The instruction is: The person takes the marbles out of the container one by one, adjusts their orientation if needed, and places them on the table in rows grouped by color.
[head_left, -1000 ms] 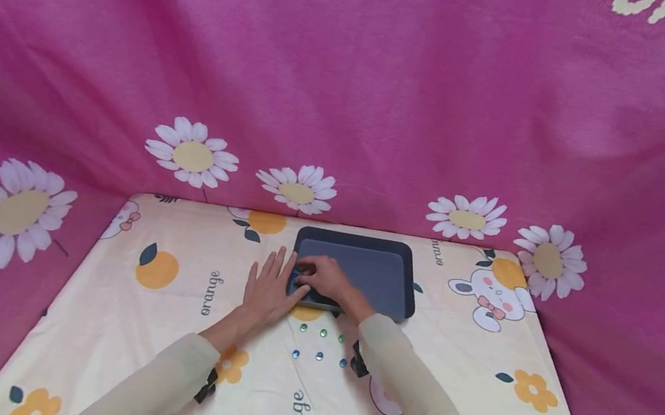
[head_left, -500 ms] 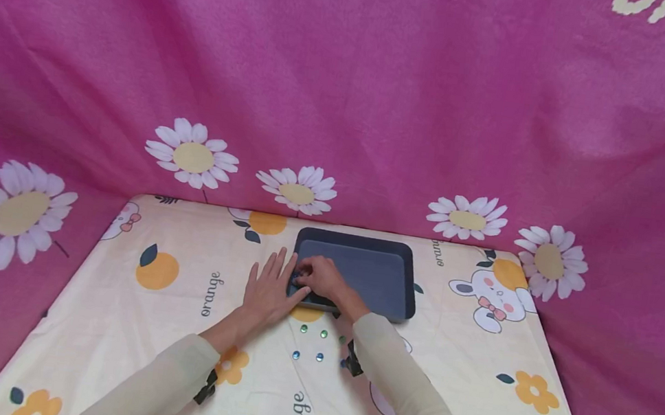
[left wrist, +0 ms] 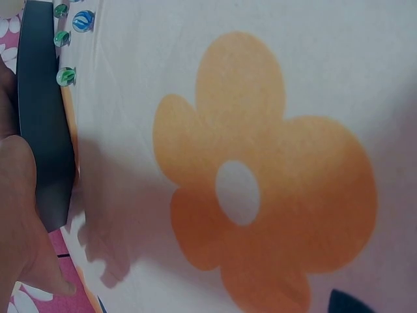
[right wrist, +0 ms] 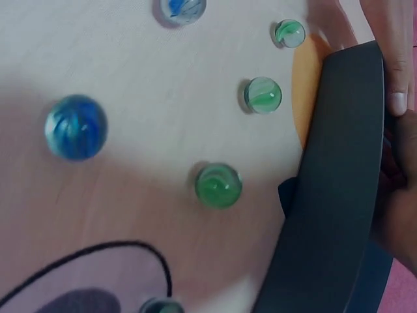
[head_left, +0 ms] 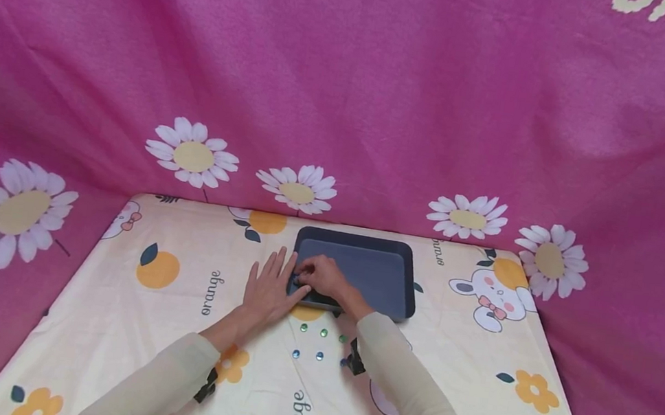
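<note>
A dark grey baking tray [head_left: 373, 268] lies at the back of the table. My left hand [head_left: 270, 290] lies along its left side with straight, spread fingers, the thumb reaching over the near corner. Inside that left end is my right hand [head_left: 324, 279], its fingers bent downward. Small bluish round things [head_left: 297, 279] show at its fingertips; I cannot tell whether it pinches one. Both wrist views see the tray's outer wall [right wrist: 326, 182], which hides the fingertips in the right wrist view. Glass marbles lie before the tray: three green marbles [head_left: 324, 333] and three blue marbles [head_left: 319, 356].
A cream cloth [head_left: 168, 326] printed with oranges, flowers and rabbits covers the table. Behind it hangs a pink curtain [head_left: 383, 103] with daisies. The right sleeve [head_left: 407, 362] passes close by the rightmost marbles.
The right hand stays at the tray's left end, with slight shifts of fingers and wrist. The left hand, the tray and the marbles on the cloth keep their places.
</note>
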The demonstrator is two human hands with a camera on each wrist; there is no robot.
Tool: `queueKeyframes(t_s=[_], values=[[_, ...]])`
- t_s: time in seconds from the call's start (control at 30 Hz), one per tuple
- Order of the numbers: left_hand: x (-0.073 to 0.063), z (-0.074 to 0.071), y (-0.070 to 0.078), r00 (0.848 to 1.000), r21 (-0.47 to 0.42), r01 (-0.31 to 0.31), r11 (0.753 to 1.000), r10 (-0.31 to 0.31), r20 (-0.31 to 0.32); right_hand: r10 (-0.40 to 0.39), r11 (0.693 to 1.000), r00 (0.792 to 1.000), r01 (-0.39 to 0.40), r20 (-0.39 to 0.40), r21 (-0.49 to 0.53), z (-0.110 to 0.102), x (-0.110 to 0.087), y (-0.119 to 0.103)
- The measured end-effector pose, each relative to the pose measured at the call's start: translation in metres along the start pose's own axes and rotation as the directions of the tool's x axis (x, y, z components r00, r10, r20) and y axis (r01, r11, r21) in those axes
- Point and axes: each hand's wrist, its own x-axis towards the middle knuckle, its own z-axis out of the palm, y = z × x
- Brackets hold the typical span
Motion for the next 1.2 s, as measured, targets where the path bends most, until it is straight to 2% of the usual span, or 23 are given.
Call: queueKeyframes(t_s=[0.23, 0.47, 0.63, 0.8, 1.0, 1.2], values=[[0.000, -0.001, 0.000, 1.000, -0.009, 0.006, 1.000, -0.006, 0.000, -0.025, 0.998, 0.997, 0.029, -0.078, 0.060, -0.016, -0.014, 0.004], [0.000, -0.001, 0.000, 1.000, -0.012, 0.008, 1.000, -0.008, 0.006, 0.027, 0.988, 0.991, -0.006, -0.133, 0.155, -0.043, -0.035, 0.016], [0.001, -0.001, 0.000, 1.000, -0.006, 0.012, 1.000, -0.012, 0.007, 0.064, 0.975, 0.982, -0.024, -0.178, 0.220, -0.060, -0.058, 0.022], [0.002, 0.001, 0.000, 1.000, -0.011, 0.010, 1.000, -0.010, 0.009, 0.086, 0.975, 0.973, -0.037, -0.215, 0.219, -0.071, -0.085, 0.024], [0.003, 0.001, 0.001, 1.000, -0.019, 0.004, 1.000, -0.005, -0.010, 0.110, 0.977, 0.962, -0.058, -0.251, 0.204, -0.075, -0.119, 0.020], [0.002, 0.001, 0.001, 1.000, -0.025, 0.007, 1.000, -0.007, 0.000, 0.166, 0.969, 0.955, -0.113, -0.245, 0.218, -0.071, -0.148, 0.016]])
